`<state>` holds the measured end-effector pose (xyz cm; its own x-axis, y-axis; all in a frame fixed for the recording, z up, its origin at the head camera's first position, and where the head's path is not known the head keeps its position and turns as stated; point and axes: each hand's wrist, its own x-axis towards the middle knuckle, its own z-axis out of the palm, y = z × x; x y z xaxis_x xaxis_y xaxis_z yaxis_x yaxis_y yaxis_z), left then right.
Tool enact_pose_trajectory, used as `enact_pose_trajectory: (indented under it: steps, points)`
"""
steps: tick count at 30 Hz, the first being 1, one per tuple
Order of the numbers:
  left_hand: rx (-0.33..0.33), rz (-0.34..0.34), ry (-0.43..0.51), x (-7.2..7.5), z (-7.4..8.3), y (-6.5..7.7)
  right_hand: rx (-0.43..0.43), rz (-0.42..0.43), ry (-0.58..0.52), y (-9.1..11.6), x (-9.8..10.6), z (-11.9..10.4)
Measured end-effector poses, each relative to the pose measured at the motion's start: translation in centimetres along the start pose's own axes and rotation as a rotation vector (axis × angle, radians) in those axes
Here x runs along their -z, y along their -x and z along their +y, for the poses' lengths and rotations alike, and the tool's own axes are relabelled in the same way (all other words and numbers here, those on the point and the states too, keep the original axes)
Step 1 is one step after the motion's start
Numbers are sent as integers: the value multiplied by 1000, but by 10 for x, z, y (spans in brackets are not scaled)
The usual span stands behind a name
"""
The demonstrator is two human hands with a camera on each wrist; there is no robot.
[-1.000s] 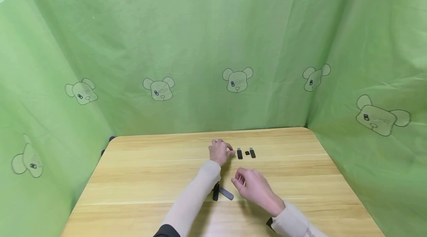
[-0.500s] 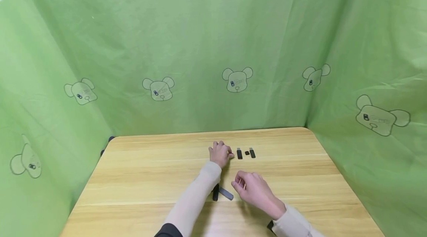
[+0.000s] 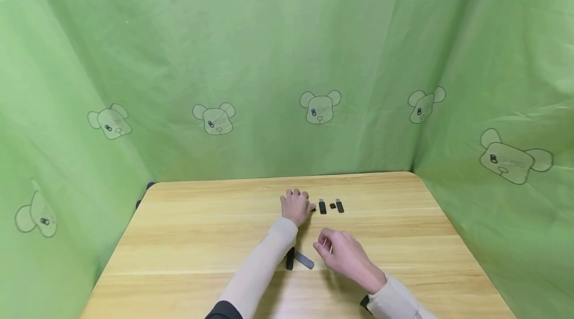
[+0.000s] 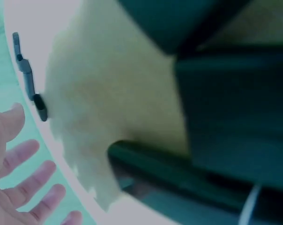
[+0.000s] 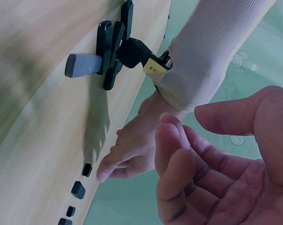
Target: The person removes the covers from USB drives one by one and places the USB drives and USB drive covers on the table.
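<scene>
My left hand (image 3: 296, 208) is at the far part of the table, fingers spread and straight. Its thumb lies right beside a small black cap (image 3: 313, 209), also seen by the fingertips as a dark cap (image 5: 87, 169) in the right wrist view. To the right stand in a row a black USB stick (image 3: 322, 207), another small cap (image 3: 332, 206) and a second USB stick (image 3: 340, 206). My right hand (image 3: 344, 255) hovers over the table nearer me, fingers loosely curled with nothing between them.
Under my left forearm lie a black stick (image 3: 290, 259) and a blue-grey stick (image 3: 304, 260); the right wrist view shows several black sticks (image 5: 104, 47) bunched there. A green curtain (image 3: 269, 149) surrounds the wooden table (image 3: 188, 229) at back and sides.
The left hand's index finger has lifted away from its thumb, and the small black cap now shows beside the thumb on the table. The right hand has stayed nearly still.
</scene>
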<state>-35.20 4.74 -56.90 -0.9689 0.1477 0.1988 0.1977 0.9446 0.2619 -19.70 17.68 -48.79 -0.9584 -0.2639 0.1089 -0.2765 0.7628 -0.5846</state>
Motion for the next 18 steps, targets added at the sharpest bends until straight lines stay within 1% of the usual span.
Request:
enact_pose_trajectory:
  steps: [4,8,10,13,18]
  points:
    - [12,39,24,10,-3,-1,-19,4,15,-2,3,-1]
    - [21,81,93,25,-5,1,-43,11,24,-5,6,-1]
    - [22,93,126,33,-6,3,-51,14,22,-6,8,0]
    - [21,104,199,46,-7,8,-59,19,17,-8,9,1]
    - [-11,156,272,67,-9,18,-47,37,29,-13,7,2]
